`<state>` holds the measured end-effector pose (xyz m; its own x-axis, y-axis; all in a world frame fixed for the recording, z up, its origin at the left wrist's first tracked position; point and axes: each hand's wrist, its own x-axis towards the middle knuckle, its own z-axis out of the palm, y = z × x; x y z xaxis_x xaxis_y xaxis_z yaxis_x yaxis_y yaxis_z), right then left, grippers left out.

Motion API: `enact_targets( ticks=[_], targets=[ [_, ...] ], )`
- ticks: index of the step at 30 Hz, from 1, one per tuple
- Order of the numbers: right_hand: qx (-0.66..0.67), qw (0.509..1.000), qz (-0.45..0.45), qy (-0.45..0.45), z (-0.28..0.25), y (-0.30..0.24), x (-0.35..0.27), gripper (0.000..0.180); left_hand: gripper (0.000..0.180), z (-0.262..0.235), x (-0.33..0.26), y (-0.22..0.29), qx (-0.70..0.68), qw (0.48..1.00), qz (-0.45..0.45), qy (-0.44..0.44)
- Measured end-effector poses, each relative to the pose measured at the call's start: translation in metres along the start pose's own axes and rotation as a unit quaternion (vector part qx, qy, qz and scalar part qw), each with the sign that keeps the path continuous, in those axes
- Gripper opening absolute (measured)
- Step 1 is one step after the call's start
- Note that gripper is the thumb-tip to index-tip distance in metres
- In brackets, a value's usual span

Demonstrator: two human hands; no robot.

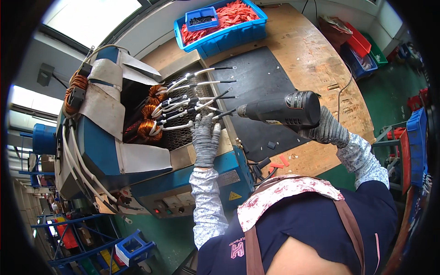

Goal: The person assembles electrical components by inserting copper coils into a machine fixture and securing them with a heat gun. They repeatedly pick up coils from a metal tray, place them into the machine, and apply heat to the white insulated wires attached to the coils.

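Observation:
My left hand (205, 140), in a grey knit glove, reaches over the edge of a metal mesh conveyor (182, 136). Its fingers close over a white cable (182, 126) whose black-sleeved end (224, 114) sticks out to the right. In my gloved right hand (327, 128) is a black heat gun (279, 110), held level. Its nozzle points left, close to that sleeved end. Several more white cables with black sleeves and ring terminals lie across the mesh, joined to copper-wound coils (149, 130). My left fingertips partly hide the cable.
A blue heat-shrink oven (192, 178) with white flaps stands at the left. Beyond the black mat (256, 73) on the wooden table (321, 68) sits a blue bin (224, 39) of red pieces. Loose red and black sleeves (277, 164) lie near my body.

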<state>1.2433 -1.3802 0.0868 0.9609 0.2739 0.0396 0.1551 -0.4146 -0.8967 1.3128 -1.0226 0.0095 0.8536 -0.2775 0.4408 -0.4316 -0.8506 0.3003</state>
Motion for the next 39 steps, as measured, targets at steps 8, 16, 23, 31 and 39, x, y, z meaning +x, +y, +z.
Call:
enact_targets(
  ticks=[8,16,23,31,39],
  targets=[
    [0.025,0.999,0.032,-0.013,0.004,-0.004,0.001,0.039,0.022,-0.016,0.000,0.009,-0.046,0.991,-0.068,-0.106],
    [0.045,0.998,0.032,-0.035,0.004,0.001,0.008,0.033,0.024,-0.005,-0.002,0.000,-0.032,0.999,-0.004,0.017],
    [0.026,0.998,0.040,-0.028,0.002,-0.009,0.009,0.030,0.026,-0.001,-0.004,0.000,-0.049,0.999,-0.010,0.020],
    [-0.003,0.998,0.067,-0.017,-0.001,-0.012,0.002,0.031,0.034,-0.019,-0.012,0.022,-0.583,0.789,-0.191,0.037],
    [-0.005,0.999,0.051,-0.003,-0.002,-0.011,-0.005,0.032,0.041,-0.011,-0.036,-0.006,-0.882,0.407,-0.215,0.096]
  ],
)
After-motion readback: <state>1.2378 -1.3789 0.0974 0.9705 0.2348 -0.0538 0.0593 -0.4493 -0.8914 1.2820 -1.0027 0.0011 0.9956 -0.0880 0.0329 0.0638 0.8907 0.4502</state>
